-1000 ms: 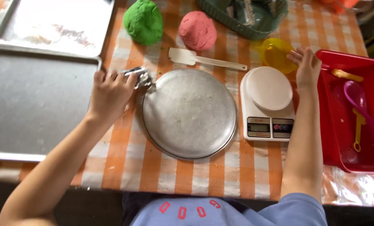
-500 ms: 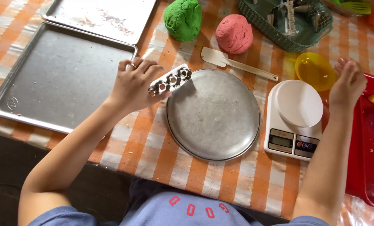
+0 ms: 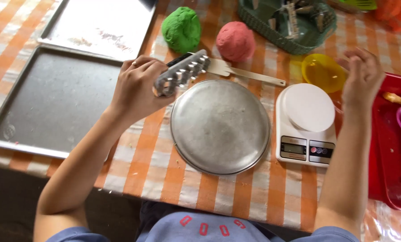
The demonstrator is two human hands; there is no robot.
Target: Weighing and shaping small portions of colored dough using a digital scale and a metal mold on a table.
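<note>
1. Right, the left hand (image 3: 135, 89) is closed round a metal roller tool w/ a row of small rings (image 3: 182, 74), lifted off the cloth, just above the rim of the round metal pan (image 3: 220, 127) on its left side.
2. Right hand (image 3: 361, 76) hangs open, fingers loosely curled, holding nothing, between the yellow bowl (image 3: 321, 71) and the red tray (image 3: 388, 148).
3. Tool looks stiff, light enough for one hand, prob. smooth and a bit slippery; best taken by the handle end, where the fist has it, not by the ringed part.
4. Vs. half a sec ago: tool has swung up and further over, nearer the white spatula (image 3: 240, 71) and pink dough ball (image 3: 235, 41); right hand has lifted off the tray edge.
5. Green dough ball (image 3: 181, 29), white scale (image 3: 305, 123), grey baking tray (image 3: 52, 101) sit as before.
</note>
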